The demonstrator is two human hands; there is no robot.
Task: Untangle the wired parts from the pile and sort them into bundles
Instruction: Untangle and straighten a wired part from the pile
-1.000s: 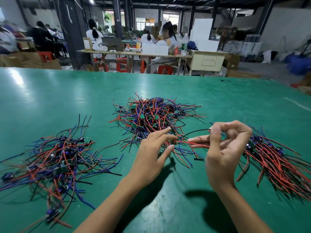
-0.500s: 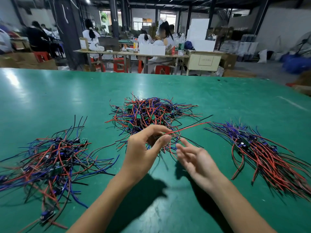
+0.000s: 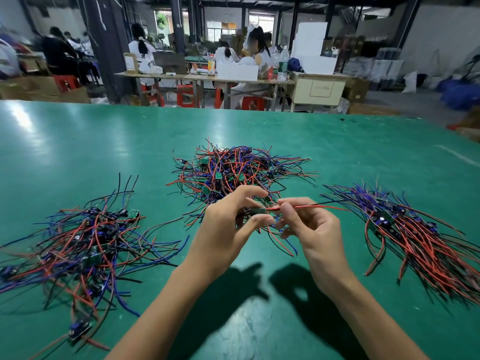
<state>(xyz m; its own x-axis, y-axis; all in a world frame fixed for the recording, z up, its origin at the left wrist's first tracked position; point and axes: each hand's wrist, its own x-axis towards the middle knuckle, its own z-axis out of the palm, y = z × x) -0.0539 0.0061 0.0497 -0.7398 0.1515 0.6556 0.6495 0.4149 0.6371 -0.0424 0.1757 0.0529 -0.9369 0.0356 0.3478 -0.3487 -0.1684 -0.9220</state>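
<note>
Hands met over the green table point(image 3: 78, 141), just in front of the middle pile point(image 3: 233, 170) of tangled red, blue and black wires with small green boards. The left hand point(image 3: 228, 229) pinched a small green board point(image 3: 258, 211) between thumb and curled fingers. The right hand point(image 3: 311, 227) pinched that board's red and black wires point(image 3: 311, 205) close to the board, its other fingers loosely curled below; the wires ran out straight to the right, their tips reaching toward the right bundle point(image 3: 415, 235). That bundle lay with its wires mostly combed one way, red ends fanning to the near right. The left bundle point(image 3: 88, 242) lay well apart on the other side, looser and more crossed. More of the held part's wires hung below the hands. Far off, people point(image 3: 141, 51) sat at benches point(image 3: 202, 77) beyond the table.
</note>
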